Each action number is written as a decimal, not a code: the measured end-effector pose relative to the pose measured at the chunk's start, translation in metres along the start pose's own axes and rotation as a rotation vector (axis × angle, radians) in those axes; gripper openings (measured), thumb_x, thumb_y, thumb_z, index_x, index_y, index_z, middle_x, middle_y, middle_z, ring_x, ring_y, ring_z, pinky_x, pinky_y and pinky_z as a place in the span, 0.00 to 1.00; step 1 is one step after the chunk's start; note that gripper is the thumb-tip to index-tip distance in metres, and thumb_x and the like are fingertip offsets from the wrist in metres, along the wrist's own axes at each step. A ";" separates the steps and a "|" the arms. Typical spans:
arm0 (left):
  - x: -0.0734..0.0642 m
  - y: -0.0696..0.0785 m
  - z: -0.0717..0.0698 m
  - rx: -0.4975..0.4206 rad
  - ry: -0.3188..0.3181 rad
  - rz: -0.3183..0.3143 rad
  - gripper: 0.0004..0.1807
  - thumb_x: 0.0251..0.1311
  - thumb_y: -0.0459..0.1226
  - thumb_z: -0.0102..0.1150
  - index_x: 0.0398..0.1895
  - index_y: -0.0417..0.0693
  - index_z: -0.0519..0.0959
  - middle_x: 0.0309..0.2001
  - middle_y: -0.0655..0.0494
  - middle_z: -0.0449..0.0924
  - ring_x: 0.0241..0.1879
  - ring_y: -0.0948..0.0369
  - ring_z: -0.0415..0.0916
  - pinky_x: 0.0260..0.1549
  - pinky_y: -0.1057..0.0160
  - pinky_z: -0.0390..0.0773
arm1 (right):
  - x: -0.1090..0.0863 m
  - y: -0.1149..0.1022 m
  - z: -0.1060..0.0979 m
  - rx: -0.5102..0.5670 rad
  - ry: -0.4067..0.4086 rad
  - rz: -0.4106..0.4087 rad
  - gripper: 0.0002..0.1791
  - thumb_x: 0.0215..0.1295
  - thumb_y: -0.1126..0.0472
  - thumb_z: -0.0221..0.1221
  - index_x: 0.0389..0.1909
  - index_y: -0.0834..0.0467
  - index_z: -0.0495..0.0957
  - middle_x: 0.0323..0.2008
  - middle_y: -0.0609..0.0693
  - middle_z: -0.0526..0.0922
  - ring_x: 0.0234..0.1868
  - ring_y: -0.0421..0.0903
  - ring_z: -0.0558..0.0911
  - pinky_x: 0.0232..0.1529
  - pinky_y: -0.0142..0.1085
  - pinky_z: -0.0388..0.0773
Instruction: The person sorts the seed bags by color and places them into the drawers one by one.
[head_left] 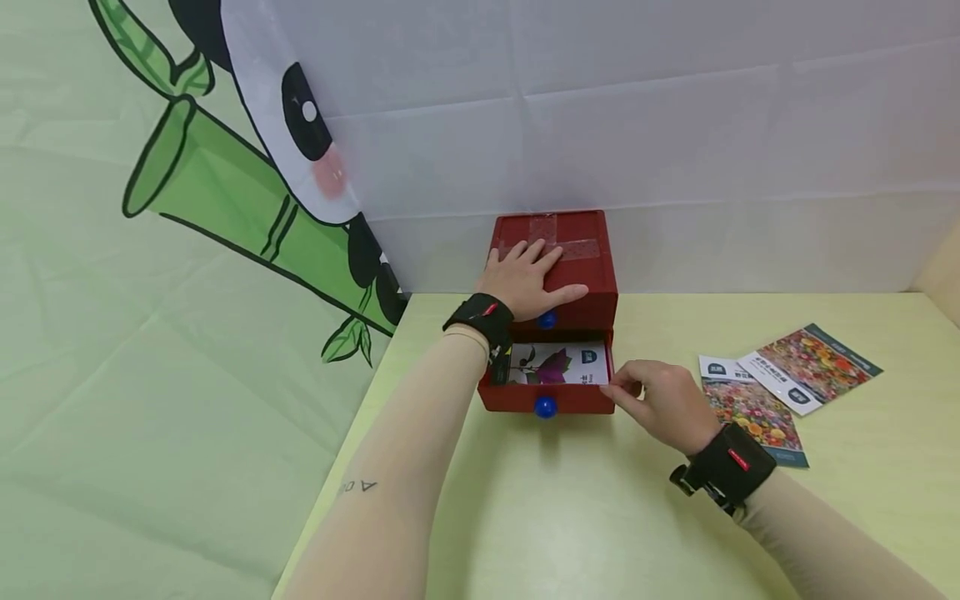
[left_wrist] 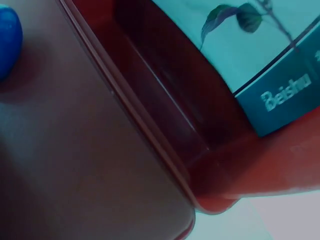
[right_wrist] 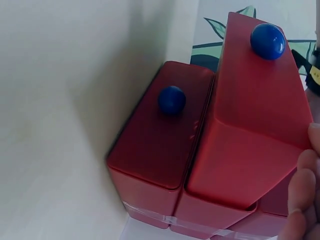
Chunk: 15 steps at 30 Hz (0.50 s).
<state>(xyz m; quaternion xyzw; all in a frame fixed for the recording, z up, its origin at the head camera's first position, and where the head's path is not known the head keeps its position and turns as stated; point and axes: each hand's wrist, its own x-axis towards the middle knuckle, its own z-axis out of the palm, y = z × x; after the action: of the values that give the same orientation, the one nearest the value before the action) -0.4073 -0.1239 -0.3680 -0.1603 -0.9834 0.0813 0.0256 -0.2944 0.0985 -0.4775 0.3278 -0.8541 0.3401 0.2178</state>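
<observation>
My left sleeve [head_left: 405, 442] carries small dark marks, can't read them for sure. Left hand [head_left: 528, 279] lies flat on top of the red cabinet [head_left: 597, 267], fingers spread, gripping nothing. Good brace: press straight down and slightly back so the box can't creep or tip. Open drawer [head_left: 506, 400] sticks out at the front, under the upper knob [head_left: 547, 320]; its own lower knob [head_left: 546, 407] is free of both hands. Inside lies a purple-flower packet [head_left: 558, 365], face up. Left wrist view reads "Beishu" on its end band; other print too small. Want it flat and below the rim, else it may snag on the frame. Right hand [head_left: 663, 402] has thumb and forefinger together, pinching the drawer's right front corner — off-centre, so it could rack. I'd move it in line, light force, or use the knob. Further right on the table [head_left: 570, 517], a near packet [head_left: 753, 412] and a far packet [head_left: 813, 367] overlap — flower photos, Chinese-looking lettering, dark logo boxes, too small to read
</observation>
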 end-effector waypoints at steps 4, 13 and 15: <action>0.000 0.000 0.001 0.002 0.000 -0.004 0.49 0.50 0.78 0.22 0.74 0.68 0.46 0.74 0.57 0.45 0.71 0.54 0.40 0.66 0.38 0.43 | 0.007 0.005 0.002 0.005 0.016 0.016 0.06 0.53 0.57 0.69 0.26 0.50 0.80 0.20 0.37 0.74 0.22 0.39 0.71 0.19 0.33 0.70; 0.004 0.000 0.005 -0.003 0.004 -0.016 0.50 0.49 0.79 0.21 0.74 0.69 0.45 0.74 0.57 0.45 0.71 0.54 0.39 0.66 0.38 0.42 | 0.017 0.016 0.008 0.016 0.028 0.071 0.05 0.56 0.56 0.67 0.28 0.50 0.81 0.20 0.39 0.76 0.23 0.40 0.71 0.19 0.34 0.71; 0.005 0.001 0.005 -0.004 0.003 -0.018 0.50 0.48 0.79 0.21 0.74 0.70 0.45 0.74 0.58 0.45 0.71 0.54 0.40 0.66 0.38 0.42 | 0.019 0.019 0.009 0.020 0.033 0.081 0.05 0.56 0.56 0.67 0.29 0.51 0.81 0.21 0.39 0.77 0.23 0.40 0.71 0.20 0.34 0.72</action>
<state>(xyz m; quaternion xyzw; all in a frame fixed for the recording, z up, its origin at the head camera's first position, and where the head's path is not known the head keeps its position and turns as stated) -0.4118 -0.1227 -0.3724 -0.1515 -0.9849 0.0788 0.0274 -0.3222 0.0948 -0.4810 0.2895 -0.8596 0.3623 0.2145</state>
